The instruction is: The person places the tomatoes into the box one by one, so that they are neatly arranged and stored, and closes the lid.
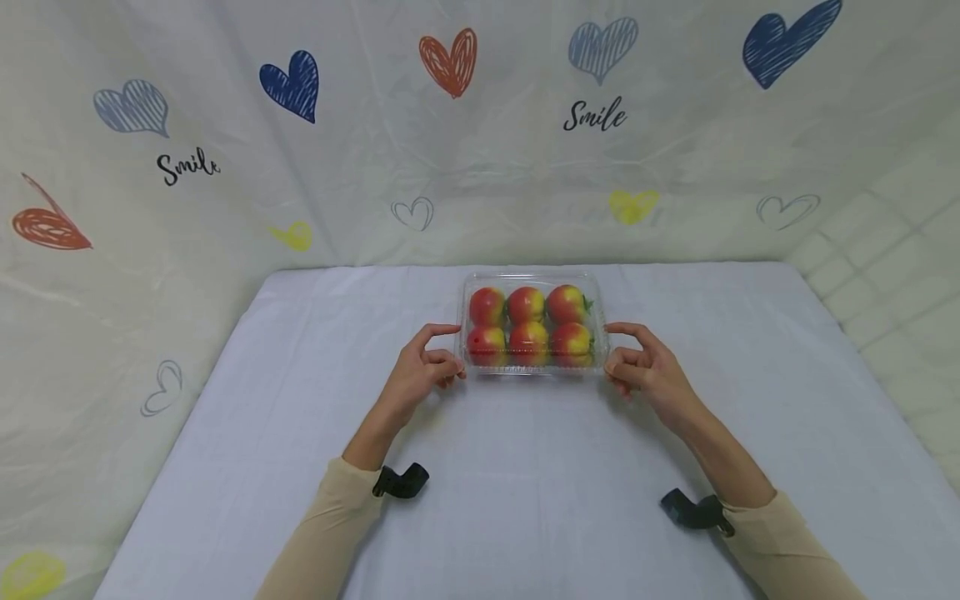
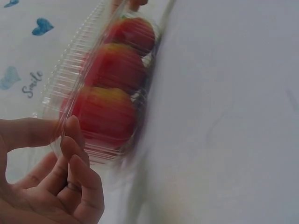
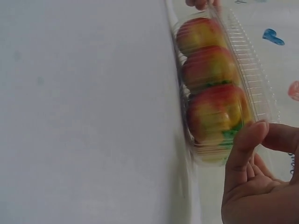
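Observation:
A clear plastic clamshell box [image 1: 534,279] stands toward the back of the table in the head view, its lid closed. Several red-and-yellow fruits [image 1: 527,306], apple- or peach-like with bits of green leaf, lie inside in two rows. My left hand [image 1: 415,372] pinches the box's left end near the front corner between thumb and fingers. At the opposite end, my right hand [image 1: 651,375] grips the edge the same way. Both wrist views show the ribbed wall [image 2: 67,70] and the fingertips on the rim. Whether the base touches the cloth is hard to tell.
A white cloth [image 1: 525,483] covers the table. Behind it hangs a pale curtain [image 1: 510,158] printed with hearts and "Smile" lettering. Black wrist mounts [image 1: 405,481] sit at both sleeve cuffs.

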